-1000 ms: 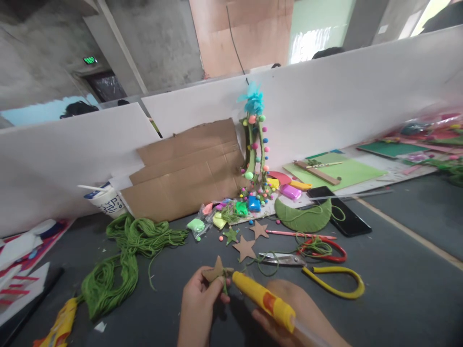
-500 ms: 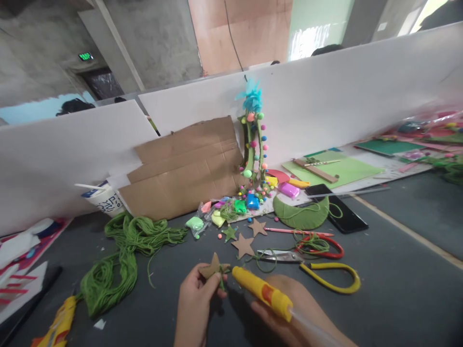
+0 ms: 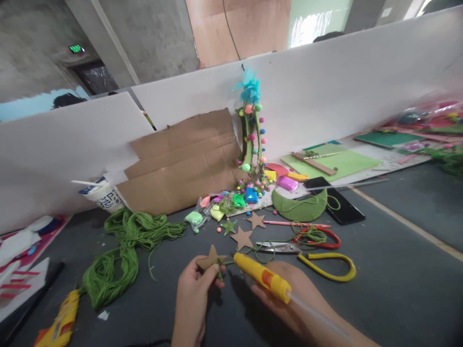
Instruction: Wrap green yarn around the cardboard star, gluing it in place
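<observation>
My left hand pinches a brown cardboard star between thumb and fingers, with green yarn wound round part of it. My right hand grips a yellow hot glue gun, a clear glue stick poking out of its back. The gun's nozzle points left at the star, slightly apart from it, and a strand of yarn shows between them. Just beyond lie two bare cardboard stars and a green-wrapped star. Scissors with red and yellow handles lie beyond my right hand.
A heap of green yarn lies left, with another yellow glue gun near it. A green crescent and a phone lie right. Behind stand cardboard sheets, a paper cup and a pom-pom-covered decoration against a white partition.
The glue gun's nozzle has drawn back a little to the right from the star, so more of the yarn strand shows. My left hand keeps its pinch. The whole view has shifted slightly.
</observation>
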Motion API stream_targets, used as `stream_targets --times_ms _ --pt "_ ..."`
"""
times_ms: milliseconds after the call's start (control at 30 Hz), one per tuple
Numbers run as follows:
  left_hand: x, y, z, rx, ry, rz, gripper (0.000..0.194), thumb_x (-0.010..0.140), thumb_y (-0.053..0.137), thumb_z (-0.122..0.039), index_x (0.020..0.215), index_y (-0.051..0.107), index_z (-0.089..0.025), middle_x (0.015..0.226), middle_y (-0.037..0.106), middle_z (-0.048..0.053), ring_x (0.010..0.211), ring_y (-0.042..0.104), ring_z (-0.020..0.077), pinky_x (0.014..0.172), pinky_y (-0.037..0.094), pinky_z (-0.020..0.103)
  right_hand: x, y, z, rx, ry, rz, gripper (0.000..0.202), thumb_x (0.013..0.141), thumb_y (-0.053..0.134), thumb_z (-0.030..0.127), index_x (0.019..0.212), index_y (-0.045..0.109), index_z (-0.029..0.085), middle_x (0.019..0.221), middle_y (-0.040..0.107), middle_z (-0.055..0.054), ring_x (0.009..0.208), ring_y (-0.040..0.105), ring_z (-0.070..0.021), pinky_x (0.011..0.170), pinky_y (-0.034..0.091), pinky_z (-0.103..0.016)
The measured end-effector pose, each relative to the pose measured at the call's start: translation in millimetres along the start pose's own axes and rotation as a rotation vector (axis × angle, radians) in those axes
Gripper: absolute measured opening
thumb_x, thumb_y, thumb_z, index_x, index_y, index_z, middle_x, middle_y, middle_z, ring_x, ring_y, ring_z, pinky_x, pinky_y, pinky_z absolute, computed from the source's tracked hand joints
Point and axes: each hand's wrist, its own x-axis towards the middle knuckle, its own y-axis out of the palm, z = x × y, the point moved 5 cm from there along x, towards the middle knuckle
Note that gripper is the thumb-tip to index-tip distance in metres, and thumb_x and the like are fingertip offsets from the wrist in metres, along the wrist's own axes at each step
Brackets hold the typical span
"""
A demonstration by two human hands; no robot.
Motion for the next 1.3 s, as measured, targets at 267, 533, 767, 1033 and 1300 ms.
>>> stream_targets --times_ms 267,533,767,1033,1300 --pt "13 -17.1 -6 -0.136 -0.012 -0.087 0.013 0.060 0.073 -0.014 0.072 0.068 -0.012 0.067 0.072 0.002 0.061 0.063 0.0130 0.047 0.047 0.018 -14 20 19 -0.163 -0.435 0.308 0.017 0.076 0.064 0.031 0.086 0.056 0.020 0.094 0.058 -0.005 0.086 0.051 -0.0227 0.074 0.040 -0.032" --pt "-2 -2.8 -3 -0.223 -0.089 0.033 0.011 0.060 0.074 -0.013 0.070 0.071 -0.013 0.066 0.071 0.003 0.061 0.063 0.0126 0.044 0.047 0.016 -15 17 20 -0.105 -0.418 0.387 0.030 0.064 0.076 0.030 0.086 0.057 0.019 0.097 0.057 -0.004 0.090 0.051 -0.0243 0.084 0.041 -0.041" --pt "-15 11.9 -5 -0.258 -0.170 0.121 0.015 0.059 0.075 -0.013 0.074 0.072 -0.013 0.066 0.070 0.003 0.058 0.062 0.0125 0.043 0.047 0.016 30 8 27 0.577 -0.104 0.106 0.042 0.076 0.045 0.001 0.112 0.048 0.021 0.115 0.058 -0.004 0.109 0.052 -0.0150 0.094 0.038 -0.030" --pt "-5 8.0 -2 -0.268 -0.147 0.082 0.010 0.061 0.073 -0.012 0.070 0.072 -0.015 0.067 0.070 0.002 0.062 0.063 0.0130 0.045 0.047 0.016 43 39 20 0.447 -0.006 0.066 0.012 0.086 0.045 0.016 0.093 0.054 0.019 0.065 0.053 0.004 0.059 0.052 -0.0128 0.054 0.038 -0.021" --pt "-4 2.8 1 -0.261 -0.131 0.050 0.011 0.061 0.074 -0.013 0.071 0.071 -0.016 0.068 0.070 0.002 0.059 0.061 0.0122 0.045 0.046 0.017 32 28 34 0.203 -0.167 0.073 0.019 0.088 0.048 0.014 0.092 0.064 0.022 0.086 0.069 0.000 0.078 0.062 -0.0142 0.067 0.040 -0.020"
